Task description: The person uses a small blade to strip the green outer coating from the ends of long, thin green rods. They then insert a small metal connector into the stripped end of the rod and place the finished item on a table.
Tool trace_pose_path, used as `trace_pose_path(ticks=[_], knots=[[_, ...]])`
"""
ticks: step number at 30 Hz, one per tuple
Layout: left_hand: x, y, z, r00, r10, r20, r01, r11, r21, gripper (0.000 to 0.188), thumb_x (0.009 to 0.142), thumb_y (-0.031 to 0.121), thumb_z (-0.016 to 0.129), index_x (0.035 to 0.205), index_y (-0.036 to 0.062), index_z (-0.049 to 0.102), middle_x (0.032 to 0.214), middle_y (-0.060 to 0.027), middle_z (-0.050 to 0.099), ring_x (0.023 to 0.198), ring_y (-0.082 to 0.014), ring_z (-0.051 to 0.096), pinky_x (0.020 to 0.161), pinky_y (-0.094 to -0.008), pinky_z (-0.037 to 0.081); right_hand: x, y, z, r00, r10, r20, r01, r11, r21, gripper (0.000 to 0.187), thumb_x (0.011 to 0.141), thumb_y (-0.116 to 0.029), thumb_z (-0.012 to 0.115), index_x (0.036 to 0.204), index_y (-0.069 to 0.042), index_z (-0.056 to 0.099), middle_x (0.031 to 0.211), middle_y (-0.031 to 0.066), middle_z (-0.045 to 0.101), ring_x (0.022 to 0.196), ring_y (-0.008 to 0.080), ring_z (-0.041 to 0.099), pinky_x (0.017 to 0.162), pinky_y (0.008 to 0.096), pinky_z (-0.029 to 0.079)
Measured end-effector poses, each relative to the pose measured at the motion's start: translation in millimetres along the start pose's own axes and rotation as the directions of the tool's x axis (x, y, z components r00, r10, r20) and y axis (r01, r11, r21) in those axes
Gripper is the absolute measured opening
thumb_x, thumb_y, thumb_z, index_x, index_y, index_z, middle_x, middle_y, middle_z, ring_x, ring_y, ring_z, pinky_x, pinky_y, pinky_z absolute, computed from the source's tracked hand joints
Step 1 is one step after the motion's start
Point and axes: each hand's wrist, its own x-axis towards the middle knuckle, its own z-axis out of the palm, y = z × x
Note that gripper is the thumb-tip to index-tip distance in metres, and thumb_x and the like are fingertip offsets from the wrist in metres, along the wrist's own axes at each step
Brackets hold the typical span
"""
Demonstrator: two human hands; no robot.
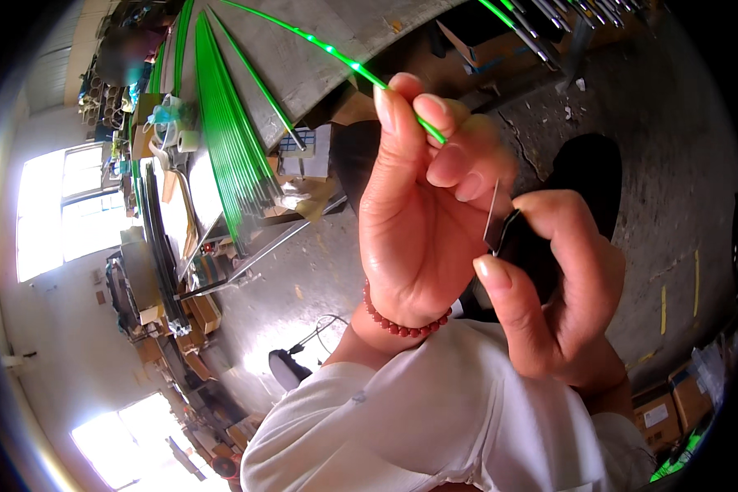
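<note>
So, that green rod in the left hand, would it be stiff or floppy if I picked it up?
Probably springy rather than floppy: the green rod looks nearly straight beyond the left hand. It's likely light, being so thin and pinched near one end. Its glossy highlights hint that it might feel slippery.

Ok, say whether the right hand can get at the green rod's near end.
Likely yes: the right hand is close by, though it pinches a small dark piece, and curled fingers of the left hand crowd the green rod's near end.
</note>
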Motion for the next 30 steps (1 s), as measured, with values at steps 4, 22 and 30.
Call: trace_pose_path(ticks=[4, 22, 30], knots=[[-1.1, 5.7, 10.6, 0.997, -0.012, 0.073, 0.012, 1.000, 0.005, 0.021, 0.102, 0.030, 0.045, 0.114, 0.0205, 0.060, 0.104, 0.0076, 0.066, 0.069, -0.0065, 0.043, 0.064, -0.0212, 0.036, 8.0, -11.9, -2.2, 0.996, 0.007, 0.087, -0.013, 0.998, 0.061, 0.026, 0.084, -0.016, 0.062, 0.097, 0.004, 0.053, 0.072, 0.0061, 0.054, 0.062, 0.0097, 0.047, 0.056, 0.0248, 0.039], [4.2, 32.2, 72.4, 0.954, 0.061, 0.294, -0.086, 0.994, 0.074, 0.033, 0.102, 0.038, 0.040, 0.100, 0.0132, 0.062, 0.091, 0.0072, 0.060, 0.069, -0.0058, 0.040, 0.062, -0.0202, 0.037, 33.6, -47.6, 9.5, 0.986, -0.125, 0.113, 0.119, 0.991, 0.060, 0.030, 0.082, -0.020, 0.065, 0.099, 0.004, 0.055, 0.071, 0.0090, 0.058, 0.058, 0.0157, 0.052, 0.055, 0.0274, 0.042], [4.0, 29.9, 73.2, 0.957, 0.060, 0.283, -0.066, 0.998, 0.012, 0.036, 0.101, 0.043, 0.039, 0.099, 0.0144, 0.061, 0.089, 0.0077, 0.057, 0.068, -0.0059, 0.038, 0.061, -0.0207, 0.036, 36.0, -50.3, 10.6, 0.984, -0.136, 0.115, 0.132, 0.990, 0.042, 0.029, 0.082, -0.019, 0.066, 0.097, 0.003, 0.055, 0.071, 0.0089, 0.059, 0.056, 0.0154, 0.053, 0.053, 0.0277, 0.042]])
